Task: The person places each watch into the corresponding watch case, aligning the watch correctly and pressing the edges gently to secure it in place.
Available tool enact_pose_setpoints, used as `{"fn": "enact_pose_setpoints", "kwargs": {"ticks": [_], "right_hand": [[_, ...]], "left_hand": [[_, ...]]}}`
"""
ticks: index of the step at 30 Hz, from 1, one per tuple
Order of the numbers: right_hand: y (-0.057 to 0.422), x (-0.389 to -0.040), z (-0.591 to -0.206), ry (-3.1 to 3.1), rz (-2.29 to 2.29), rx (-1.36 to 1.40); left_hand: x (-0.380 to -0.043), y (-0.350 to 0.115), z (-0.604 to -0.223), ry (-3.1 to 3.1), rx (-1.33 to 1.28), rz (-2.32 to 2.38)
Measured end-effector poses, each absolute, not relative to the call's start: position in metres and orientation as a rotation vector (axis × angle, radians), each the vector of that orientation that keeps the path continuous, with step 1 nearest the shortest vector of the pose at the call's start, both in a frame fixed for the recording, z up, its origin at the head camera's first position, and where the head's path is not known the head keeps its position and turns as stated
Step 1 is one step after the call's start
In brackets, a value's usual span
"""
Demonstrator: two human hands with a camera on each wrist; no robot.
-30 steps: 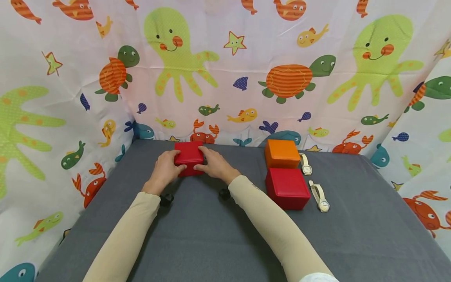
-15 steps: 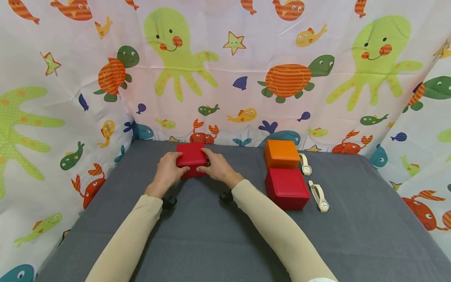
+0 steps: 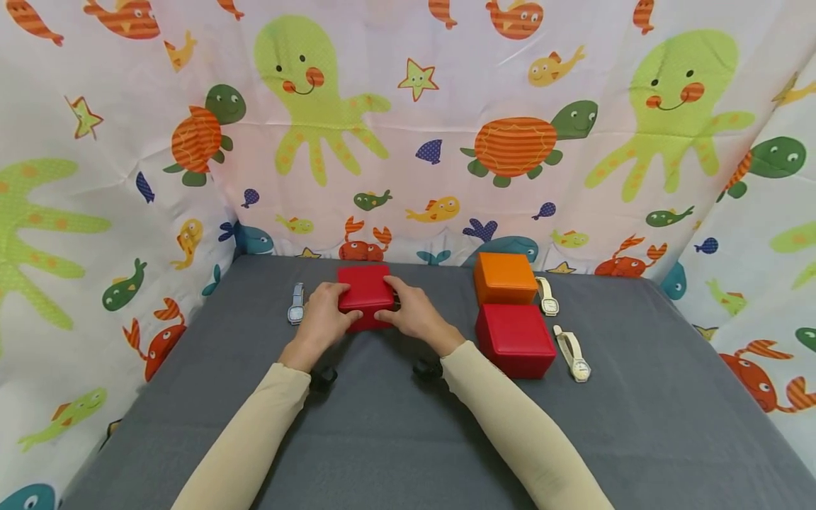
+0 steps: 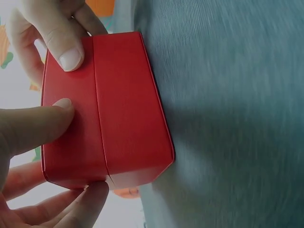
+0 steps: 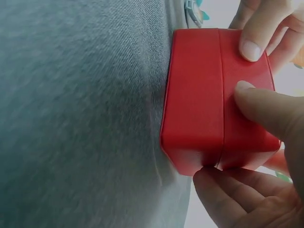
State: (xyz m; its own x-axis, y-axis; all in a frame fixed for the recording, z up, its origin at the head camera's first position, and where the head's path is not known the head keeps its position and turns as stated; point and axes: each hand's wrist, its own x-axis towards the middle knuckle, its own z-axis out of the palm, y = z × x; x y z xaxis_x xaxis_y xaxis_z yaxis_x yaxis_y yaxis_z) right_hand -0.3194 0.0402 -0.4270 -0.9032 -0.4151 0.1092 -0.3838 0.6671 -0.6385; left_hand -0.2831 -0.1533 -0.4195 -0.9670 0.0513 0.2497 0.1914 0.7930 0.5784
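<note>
Both hands grip a red box (image 3: 363, 278) at the back of the grey table. My left hand (image 3: 321, 317) holds its left side and my right hand (image 3: 422, 317) its right side. On the front face of the red box (image 4: 128, 95), in the left wrist view, the two thumbs press close to each other above the lid seam. The lid is closed, and the fingers wrap round the sides. A light-blue watch (image 3: 296, 304) lies just left of my left hand. The right wrist view shows the red box (image 5: 194, 95) upright, low at the cloth.
To the right stands a second red box (image 3: 518, 340), with an orange box (image 3: 506, 278) behind it. Beside them lie two cream watches: one watch (image 3: 547, 297) at the back, another watch (image 3: 572, 354) nearer. A patterned curtain (image 3: 382, 163) hangs behind the table (image 3: 395, 439).
Both hands have moved the red box to the right and slightly nearer. The light-blue watch on the left has come into sight. The other boxes and the cream watches stay put.
</note>
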Motion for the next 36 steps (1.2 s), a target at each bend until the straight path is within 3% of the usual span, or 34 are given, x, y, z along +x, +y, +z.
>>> {"fn": "enact_pose_setpoints", "kwargs": {"ticks": [17, 36], "right_hand": [[0.070, -0.294, -0.423, 2.802, -1.149, -0.582], [0.073, -0.300, -0.429, 2.720, -1.343, -0.515]], "left_hand": [[-0.263, -0.121, -0.418, -2.780, -0.190, -0.907], [-0.274, -0.132, -0.437, -2.742, 0.005, -1.401]]}}
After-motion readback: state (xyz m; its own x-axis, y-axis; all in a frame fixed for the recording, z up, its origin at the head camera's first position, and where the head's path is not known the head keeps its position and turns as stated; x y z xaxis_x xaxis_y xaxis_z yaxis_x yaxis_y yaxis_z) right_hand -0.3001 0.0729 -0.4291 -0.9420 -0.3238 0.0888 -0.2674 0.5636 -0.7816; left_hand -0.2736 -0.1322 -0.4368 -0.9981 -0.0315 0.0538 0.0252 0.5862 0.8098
